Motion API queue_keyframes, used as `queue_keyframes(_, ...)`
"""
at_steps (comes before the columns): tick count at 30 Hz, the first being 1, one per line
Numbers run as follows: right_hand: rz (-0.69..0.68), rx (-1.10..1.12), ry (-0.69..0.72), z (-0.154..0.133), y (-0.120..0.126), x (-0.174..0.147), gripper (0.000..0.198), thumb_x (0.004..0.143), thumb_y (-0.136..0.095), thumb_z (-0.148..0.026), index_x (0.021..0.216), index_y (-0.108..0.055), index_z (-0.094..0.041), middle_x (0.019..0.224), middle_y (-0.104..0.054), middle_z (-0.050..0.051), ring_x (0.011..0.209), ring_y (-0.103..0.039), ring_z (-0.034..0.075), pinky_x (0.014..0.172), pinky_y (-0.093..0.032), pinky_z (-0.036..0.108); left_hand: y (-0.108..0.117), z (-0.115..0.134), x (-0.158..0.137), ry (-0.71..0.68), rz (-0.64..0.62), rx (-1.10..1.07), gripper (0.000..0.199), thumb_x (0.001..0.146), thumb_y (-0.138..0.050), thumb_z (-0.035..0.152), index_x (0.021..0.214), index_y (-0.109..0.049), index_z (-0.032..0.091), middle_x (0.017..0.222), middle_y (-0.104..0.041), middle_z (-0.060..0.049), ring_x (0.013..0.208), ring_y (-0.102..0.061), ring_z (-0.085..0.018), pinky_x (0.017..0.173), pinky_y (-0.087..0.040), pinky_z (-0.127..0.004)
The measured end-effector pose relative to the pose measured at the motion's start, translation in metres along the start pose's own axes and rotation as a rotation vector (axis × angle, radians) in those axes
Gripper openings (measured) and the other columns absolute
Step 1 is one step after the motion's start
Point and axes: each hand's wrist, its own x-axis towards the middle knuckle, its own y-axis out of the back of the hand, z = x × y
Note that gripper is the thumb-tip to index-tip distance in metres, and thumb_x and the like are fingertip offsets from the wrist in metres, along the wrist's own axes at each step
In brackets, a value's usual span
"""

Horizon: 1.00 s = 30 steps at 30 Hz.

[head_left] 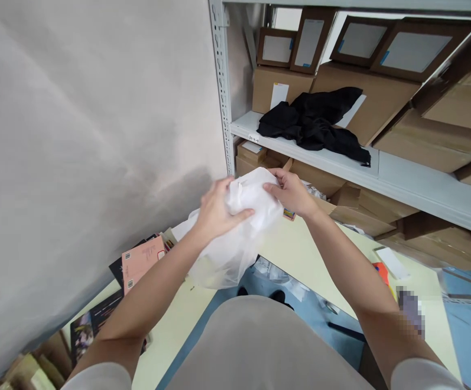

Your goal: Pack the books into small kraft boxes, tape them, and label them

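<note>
A bundle of thin white plastic wrapping (pixel 255 200), perhaps a bag, is between my hands above the pale yellow tabletop. Its translucent lower part hangs down past the table edge. My left hand (pixel 218 211), slightly blurred, grips the bundle's left side with the thumb across the front. At the upper right corner, my right hand (pixel 290 190) pinches the plastic between thumb and fingers. Whether anything is inside the wrapping cannot be made out. A small colourful item (pixel 289 214) lies on the table just under my right hand.
Metal shelving (pixel 422 187) ahead holds cardboard boxes (pixel 442 130) and a black cloth (pixel 316 119). A pink package (pixel 143 260) and dark printed packs (pixel 95 325) lie left, by the wall. On the table's right are a white flat object (pixel 392 262) and an orange item (pixel 381 272).
</note>
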Motion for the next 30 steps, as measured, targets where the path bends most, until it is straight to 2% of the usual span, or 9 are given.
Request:
queue_keyframes(2, -0.029, 0.011, -0.017, 0.004, 0.007, -0.004, 0.035, 0.082, -0.055, -0.032, 0.114, -0.059, -0.018, 0.088, -0.065, 0.005, 0.073, -0.06, 0.017, 0.065, -0.051, 0.033, -0.013, 0.013, -0.002, 0.057, -0.13, -0.075, 0.071, 0.068, -0.069, 0.038, 0.13, -0.041, 0.017, 0.116, -0.058, -0.011, 0.101, -0.059, -0.026, 0.09, -0.045, -0.04)
queue_keyframes(6, -0.045, -0.157, -0.061, 0.02, 0.012, -0.019, 0.043, 0.086, -0.049, -0.034, 0.126, -0.05, -0.019, 0.084, -0.062, 0.005, 0.075, -0.059, 0.02, 0.07, -0.052, 0.041, -0.024, 0.004, 0.005, 0.19, -0.274, -0.347, 0.037, 0.077, -0.059, 0.035, 0.109, -0.057, 0.016, 0.096, -0.067, -0.006, 0.082, -0.063, -0.019, 0.075, -0.05, -0.032)
queue_keyframes(11, 0.201, -0.545, 0.103, 0.015, -0.016, -0.051, 0.061, 0.076, -0.062, -0.05, 0.127, -0.048, -0.02, 0.123, -0.051, 0.016, 0.113, -0.048, 0.034, 0.094, -0.039, 0.054, -0.026, 0.001, 0.011, 0.218, -0.218, -0.504, 0.026, 0.078, -0.059, 0.04, 0.089, -0.061, 0.017, 0.084, -0.067, -0.003, 0.074, -0.062, -0.015, 0.065, -0.049, -0.026)
queue_keyframes(13, 0.176, -0.57, 0.124, 0.011, -0.027, -0.061, 0.059, 0.075, -0.063, -0.051, 0.123, -0.051, -0.02, 0.117, -0.057, 0.015, 0.109, -0.052, 0.034, 0.096, -0.037, 0.054, -0.032, 0.008, 0.01, 0.162, -0.23, -0.535, 0.024, 0.077, -0.06, 0.039, 0.088, -0.061, 0.017, 0.085, -0.067, -0.003, 0.077, -0.062, -0.015, 0.069, -0.05, -0.026)
queue_keyframes(16, 0.147, -0.45, 0.032, 0.017, -0.027, -0.071, 0.042, 0.08, -0.06, -0.047, 0.114, -0.058, -0.022, 0.093, -0.067, 0.008, 0.086, -0.062, 0.025, 0.09, -0.043, 0.047, -0.045, 0.014, 0.008, 0.081, -0.285, -0.58, 0.022, 0.078, -0.06, 0.037, 0.088, -0.062, 0.018, 0.087, -0.066, -0.003, 0.081, -0.062, -0.016, 0.073, -0.049, -0.027)
queue_keyframes(20, 0.112, -0.163, -0.111, 0.036, 0.004, -0.085, 0.028, 0.081, -0.059, -0.044, 0.094, -0.069, -0.021, 0.08, -0.069, 0.005, 0.071, -0.063, 0.017, 0.067, -0.05, 0.031, -0.062, 0.018, 0.01, 0.108, -0.415, -0.687, 0.026, 0.077, -0.06, 0.036, 0.095, -0.059, 0.016, 0.083, -0.065, -0.003, 0.067, -0.062, -0.014, 0.064, -0.05, -0.028)
queue_keyframes(24, 0.136, -0.003, -0.149, 0.052, 0.039, -0.104, 0.027, 0.075, -0.067, -0.045, 0.078, -0.072, -0.019, 0.081, -0.069, 0.006, 0.077, -0.063, 0.018, 0.073, -0.05, 0.031, -0.083, 0.029, 0.019, 0.163, -0.584, -0.703, 0.033, 0.078, -0.058, 0.032, 0.107, -0.054, 0.016, 0.086, -0.066, -0.005, 0.058, -0.061, -0.013, 0.055, -0.05, -0.028)
queue_keyframes(28, 0.153, 0.041, -0.228, 0.065, 0.076, -0.128, 0.03, 0.069, -0.07, -0.049, 0.069, -0.071, -0.019, 0.084, -0.069, 0.007, 0.077, -0.063, 0.019, 0.074, -0.049, 0.033, -0.109, 0.036, 0.033, 0.084, -0.659, -0.481, 0.039, 0.075, -0.06, 0.031, 0.112, -0.055, 0.018, 0.108, -0.065, -0.009, 0.092, -0.065, -0.021, 0.08, -0.051, -0.035)
queue_keyframes(30, 0.243, 0.015, -0.303, 0.072, 0.096, -0.142, 0.035, 0.071, -0.067, -0.052, 0.069, -0.068, -0.017, 0.078, -0.068, 0.006, 0.07, -0.062, 0.018, 0.067, -0.049, 0.031, -0.117, 0.042, 0.038, 0.059, -0.695, -0.336, 0.049, 0.073, -0.063, 0.034, 0.118, -0.053, 0.017, 0.121, -0.06, -0.012, 0.109, -0.059, -0.025, 0.091, -0.047, -0.039)
